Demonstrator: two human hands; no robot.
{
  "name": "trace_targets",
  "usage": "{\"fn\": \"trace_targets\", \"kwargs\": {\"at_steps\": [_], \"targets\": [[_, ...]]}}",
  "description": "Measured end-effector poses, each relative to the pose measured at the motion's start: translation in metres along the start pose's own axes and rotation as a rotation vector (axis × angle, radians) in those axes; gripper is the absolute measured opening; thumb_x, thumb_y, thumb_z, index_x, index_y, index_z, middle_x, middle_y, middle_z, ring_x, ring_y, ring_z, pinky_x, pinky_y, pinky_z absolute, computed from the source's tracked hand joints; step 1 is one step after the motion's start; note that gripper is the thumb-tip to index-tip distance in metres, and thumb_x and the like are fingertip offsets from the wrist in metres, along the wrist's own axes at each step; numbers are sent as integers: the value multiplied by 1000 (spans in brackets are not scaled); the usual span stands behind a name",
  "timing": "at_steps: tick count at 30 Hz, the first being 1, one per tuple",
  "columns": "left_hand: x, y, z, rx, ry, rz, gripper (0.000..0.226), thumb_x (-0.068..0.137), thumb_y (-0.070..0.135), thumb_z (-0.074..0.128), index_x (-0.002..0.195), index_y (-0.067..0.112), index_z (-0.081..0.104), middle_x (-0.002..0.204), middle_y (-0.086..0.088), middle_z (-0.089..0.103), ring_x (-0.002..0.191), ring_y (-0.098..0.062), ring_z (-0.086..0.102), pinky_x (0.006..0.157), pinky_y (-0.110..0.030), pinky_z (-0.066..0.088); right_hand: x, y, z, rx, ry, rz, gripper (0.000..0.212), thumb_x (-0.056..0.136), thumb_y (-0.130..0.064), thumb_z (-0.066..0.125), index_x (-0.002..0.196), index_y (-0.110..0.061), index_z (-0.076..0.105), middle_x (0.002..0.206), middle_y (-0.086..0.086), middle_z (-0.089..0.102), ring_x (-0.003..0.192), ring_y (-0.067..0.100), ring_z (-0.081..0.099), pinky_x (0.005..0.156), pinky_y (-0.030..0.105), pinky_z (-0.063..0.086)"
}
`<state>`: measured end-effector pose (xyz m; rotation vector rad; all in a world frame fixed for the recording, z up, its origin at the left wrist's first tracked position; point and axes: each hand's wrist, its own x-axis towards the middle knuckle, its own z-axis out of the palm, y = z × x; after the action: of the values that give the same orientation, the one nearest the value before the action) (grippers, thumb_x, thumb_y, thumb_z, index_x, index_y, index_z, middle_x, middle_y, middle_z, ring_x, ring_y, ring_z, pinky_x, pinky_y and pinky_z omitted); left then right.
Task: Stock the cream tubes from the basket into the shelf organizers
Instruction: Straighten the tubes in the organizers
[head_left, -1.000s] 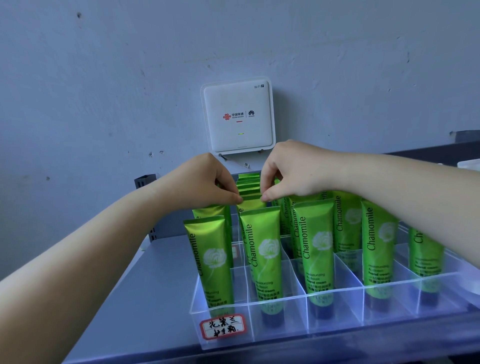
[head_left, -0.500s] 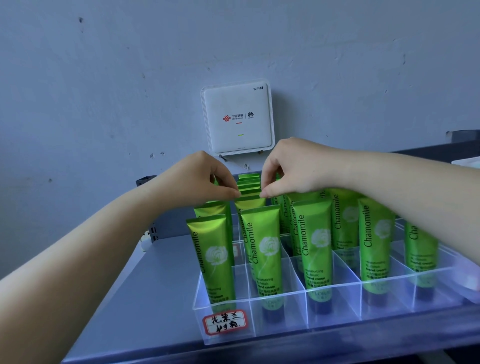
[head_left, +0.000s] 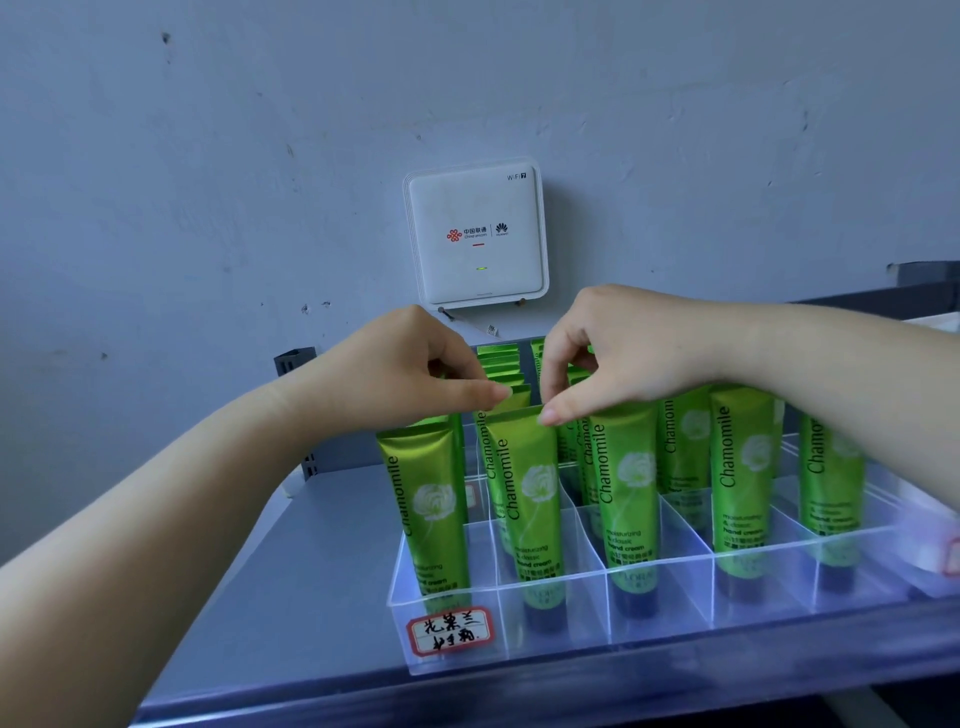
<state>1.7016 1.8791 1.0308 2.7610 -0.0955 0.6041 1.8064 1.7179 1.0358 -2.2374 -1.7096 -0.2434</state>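
Tubes (head_left: 626, 499) are stood upright in the organizer (head_left: 660, 603); one tube's (head_left: 524, 483) top edge is pinched by the left hand (head_left: 410, 374) and right hand (head_left: 618, 358).

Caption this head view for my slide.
Both hands, left and right, pinch tube tops in a clear organizer on a grey shelf.
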Motion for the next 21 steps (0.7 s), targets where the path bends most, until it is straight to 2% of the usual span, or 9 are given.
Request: {"fn": "trace_targets", "kwargs": {"at_steps": [4, 7, 12, 16, 21], "targets": [[-4, 0, -1, 31, -78, 19, 11, 70, 32, 76, 62, 30, 70, 50, 13, 53, 49, -5, 43, 48, -13, 31, 1, -2, 4, 8, 29, -16, 20, 76, -26, 74, 61, -29, 62, 40, -24, 50, 50, -8, 49, 50, 9, 34], [-5, -1, -1, 32, -55, 24, 18, 69, 25, 78, 58, 34, 68, 56, 9, 56, 54, -7, 44, 50, -14, 32, 3, -3, 7, 3, 71, -21, 23, 75, -29, 75, 57, -34, 61, 44, -14, 52, 50, -2, 47, 50, 13, 34], [-6, -2, -3, 42, -43, 20, 14, 70, 23, 78, 62, 31, 70, 65, -4, 64, 54, -8, 43, 50, -16, 32, 5, -4, 9, -17, 88, -25, 25, 75, -32, 74, 56, -38, 59, 57, -7, 58, 51, 2, 44, 51, 17, 33], [-7, -1, -4, 49, 5, 31, 16, 69, 22, 79, 60, 32, 70, 60, 4, 59, 53, -8, 43, 49, -15, 31, 5, -3, 10, 7, 122, -32, 26, 75, -32, 74, 56, -39, 58, 67, 0, 66, 52, 4, 44, 52, 15, 33], [-4, 1, -1, 63, -21, 18, 17, 71, 18, 77, 60, 30, 69, 50, 18, 56, 50, -3, 46, 47, -10, 32, 5, 0, 12, -8, 126, -13, 24, 74, -35, 74, 56, -39, 59, 70, 8, 68, 52, 10, 42, 54, 20, 33]]}}
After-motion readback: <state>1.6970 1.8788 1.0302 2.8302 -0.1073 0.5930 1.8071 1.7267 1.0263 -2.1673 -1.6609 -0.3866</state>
